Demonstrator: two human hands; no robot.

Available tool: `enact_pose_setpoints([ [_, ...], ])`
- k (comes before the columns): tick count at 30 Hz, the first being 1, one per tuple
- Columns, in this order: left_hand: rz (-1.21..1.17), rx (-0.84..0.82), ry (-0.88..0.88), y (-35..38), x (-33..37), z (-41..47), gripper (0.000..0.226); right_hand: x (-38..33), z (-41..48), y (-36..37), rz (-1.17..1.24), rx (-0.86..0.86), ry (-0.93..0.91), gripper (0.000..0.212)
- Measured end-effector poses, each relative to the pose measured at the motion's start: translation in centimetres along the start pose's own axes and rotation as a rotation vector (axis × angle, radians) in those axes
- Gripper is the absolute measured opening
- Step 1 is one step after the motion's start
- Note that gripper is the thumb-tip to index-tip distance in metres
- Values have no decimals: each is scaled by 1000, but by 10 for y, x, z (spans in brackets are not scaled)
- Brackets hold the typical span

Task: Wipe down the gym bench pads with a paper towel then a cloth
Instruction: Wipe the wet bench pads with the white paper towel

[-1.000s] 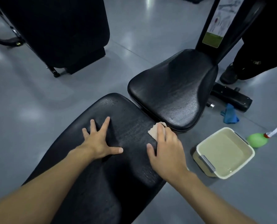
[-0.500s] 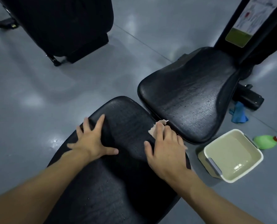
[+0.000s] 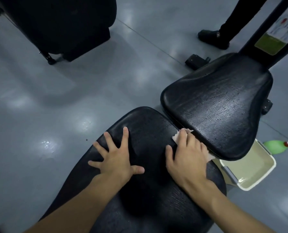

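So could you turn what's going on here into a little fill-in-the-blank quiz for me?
1. The right hand presses a crumpled ____ onto the long bench pad.
2. The left hand lies flat on that pad with its fingers ____.
3. The cream basin stands on the ____, beside the bench.
4. The bottle lying past the basin is ____ in colour.

Missing words: paper towel; spread; floor; green

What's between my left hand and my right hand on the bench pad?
Only bare black bench pad; the head view shows nothing lying between the left hand and the right hand, which presses the paper towel.
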State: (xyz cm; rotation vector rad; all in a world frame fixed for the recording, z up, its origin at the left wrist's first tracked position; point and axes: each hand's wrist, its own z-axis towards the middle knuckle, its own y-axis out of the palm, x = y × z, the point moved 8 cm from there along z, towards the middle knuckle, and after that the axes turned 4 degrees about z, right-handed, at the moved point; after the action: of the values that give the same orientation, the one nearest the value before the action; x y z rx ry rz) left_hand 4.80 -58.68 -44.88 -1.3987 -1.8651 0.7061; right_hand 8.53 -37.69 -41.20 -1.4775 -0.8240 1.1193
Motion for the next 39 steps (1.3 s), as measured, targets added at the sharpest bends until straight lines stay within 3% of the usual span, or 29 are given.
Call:
enact_pose_setpoints([
  [7,-13,12,14,4,-3,-1,139,-56,55,16,42,-66,-53,67],
  [12,-24,23,14,1,-4,-5,139,-34,35,4,193,-116,-360,51],
  [16,-22,32,2,1,-6,-5,140,-50,54,-3,305,-68,-324,46],
  [19,-20,47,0,0,-8,-5,139,-97,78,-5,353,-54,-404,56],
  [22,-11,48,-5,0,-9,-7,139,-105,81,5,290,-209,-421,68],
  [26,-8,50,-15,0,-9,-6,140,-78,68,7,175,-144,-465,59],
  [31,-6,42,-12,1,-11,-6,139,-125,109,21,198,-198,-420,37],
  [34,5,41,-5,1,-11,-6,138,-129,114,26,116,-179,-491,42],
  [38,16,37,-3,1,-10,-6,137,-98,104,31,19,-236,-389,73],
  [39,16,40,-1,0,-10,-6,137,-98,106,32,0,-242,-360,70],
])
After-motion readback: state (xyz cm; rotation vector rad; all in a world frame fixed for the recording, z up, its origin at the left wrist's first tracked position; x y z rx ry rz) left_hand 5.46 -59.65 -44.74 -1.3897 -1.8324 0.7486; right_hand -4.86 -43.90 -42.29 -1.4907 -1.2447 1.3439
